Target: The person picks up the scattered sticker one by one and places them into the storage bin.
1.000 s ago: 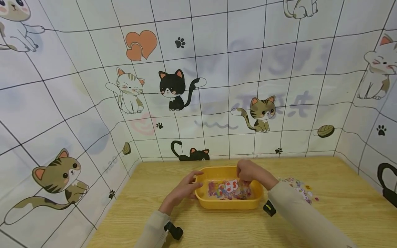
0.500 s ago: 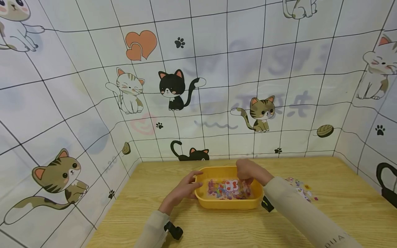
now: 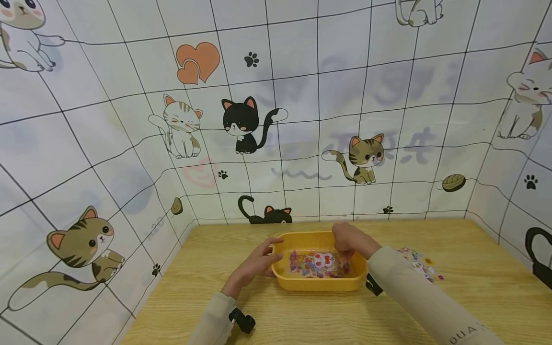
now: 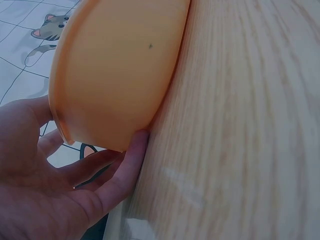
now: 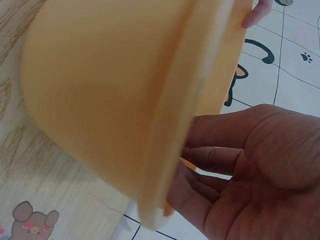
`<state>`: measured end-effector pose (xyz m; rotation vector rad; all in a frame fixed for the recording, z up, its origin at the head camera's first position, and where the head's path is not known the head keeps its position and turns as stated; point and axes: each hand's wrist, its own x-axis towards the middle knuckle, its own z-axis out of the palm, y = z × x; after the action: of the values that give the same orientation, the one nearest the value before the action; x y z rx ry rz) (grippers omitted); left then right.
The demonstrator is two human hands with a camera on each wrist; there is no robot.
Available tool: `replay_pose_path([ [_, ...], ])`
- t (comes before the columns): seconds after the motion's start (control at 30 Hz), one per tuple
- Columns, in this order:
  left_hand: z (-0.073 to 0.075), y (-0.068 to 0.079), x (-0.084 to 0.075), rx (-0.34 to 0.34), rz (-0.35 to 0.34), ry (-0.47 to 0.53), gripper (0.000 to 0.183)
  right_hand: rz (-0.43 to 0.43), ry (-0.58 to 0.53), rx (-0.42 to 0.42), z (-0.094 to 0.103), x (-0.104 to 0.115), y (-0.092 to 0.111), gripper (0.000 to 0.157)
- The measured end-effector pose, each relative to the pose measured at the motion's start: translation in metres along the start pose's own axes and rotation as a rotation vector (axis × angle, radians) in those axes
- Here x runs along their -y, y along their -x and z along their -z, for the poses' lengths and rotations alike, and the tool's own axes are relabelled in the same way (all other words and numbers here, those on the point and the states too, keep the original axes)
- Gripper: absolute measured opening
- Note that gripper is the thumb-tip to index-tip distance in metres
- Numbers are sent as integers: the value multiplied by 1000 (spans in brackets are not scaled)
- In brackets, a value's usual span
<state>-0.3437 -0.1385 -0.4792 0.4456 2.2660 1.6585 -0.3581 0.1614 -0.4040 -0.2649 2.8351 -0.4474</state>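
Observation:
A yellow plastic basin (image 3: 319, 285) sits on the table in the head view, with a layer of small colourful stickers (image 3: 302, 264) on its floor. Among them lies a white bunny-shaped piece (image 3: 323, 260) with red details. My left hand (image 3: 258, 261) grips the basin's left end. In the left wrist view, fingers of the left hand (image 4: 75, 180) bear on the basin's outer wall (image 4: 120, 75). My right hand (image 3: 351, 241) reaches over the far right rim, its fingers bent down inside. From the right wrist, the basin's wall (image 5: 110, 100) hides the right hand's (image 5: 240, 165) fingertips.
More stickers (image 3: 418, 263) lie on the wooden table (image 3: 207, 239) to the right, partly behind the right sleeve (image 3: 409, 282). A printed bear (image 5: 34, 222) shows near the basin in the right wrist view. Cat-patterned sheeting (image 3: 297, 120) encloses the back and sides.
My right sleeve has turned and shifted slightly, so its lettering shows. The right hand stays at the far right of the basin with small movements. The left hand keeps its hold.

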Motion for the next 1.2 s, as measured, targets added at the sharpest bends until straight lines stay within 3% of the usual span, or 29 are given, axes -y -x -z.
replay_pose_path([
  [0.33, 2, 0, 0, 0, -2, 3, 50, -40, 4, -10, -4, -3, -6, 8],
  [1.2, 0, -1, 0, 2, -10, -15, 48, -3, 83, -11, -17, 1, -3, 10],
])
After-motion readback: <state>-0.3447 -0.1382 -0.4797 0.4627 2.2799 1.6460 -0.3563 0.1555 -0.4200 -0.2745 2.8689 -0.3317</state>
